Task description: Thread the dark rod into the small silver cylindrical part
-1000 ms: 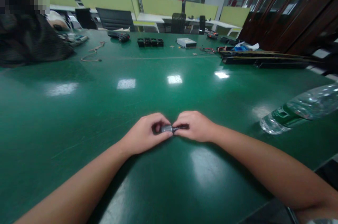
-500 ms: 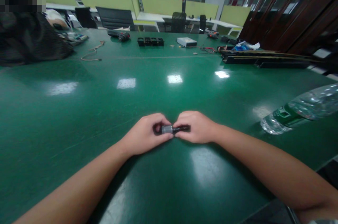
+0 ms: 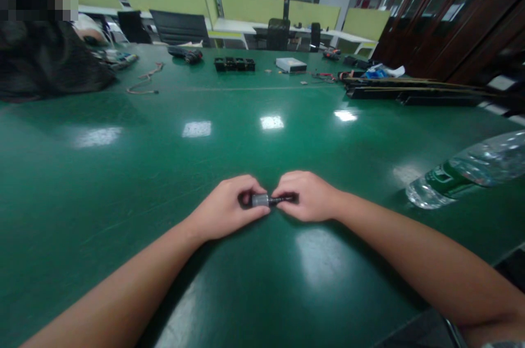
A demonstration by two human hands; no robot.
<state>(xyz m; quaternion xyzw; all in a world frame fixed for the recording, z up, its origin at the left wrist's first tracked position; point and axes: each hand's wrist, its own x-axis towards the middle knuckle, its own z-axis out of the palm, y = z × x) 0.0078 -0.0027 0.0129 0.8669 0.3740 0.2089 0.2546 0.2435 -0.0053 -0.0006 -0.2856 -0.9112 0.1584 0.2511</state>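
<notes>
Low over the green table, a small grey and black cylindrical part lies sideways between my two hands. My left hand is closed on its grey end, thumb and fingers pinching it from both sides. From the other side, my right hand pinches the thin dark end of the same part, which looks like a cable or ribbed stem. Both hands are nearly touching at the fingertips. Some of the part is hidden inside the curled fingers, and its exact kind is too small to tell.
A clear plastic bottle lies at the right. Along the far side are a black bag, a cable, a row of black blocks, a white box and long dark strips. A person is at the far left.
My right hand has shifted very slightly right, so the gap between the fingertips is a little wider. My left hand keeps its grip on the part.
</notes>
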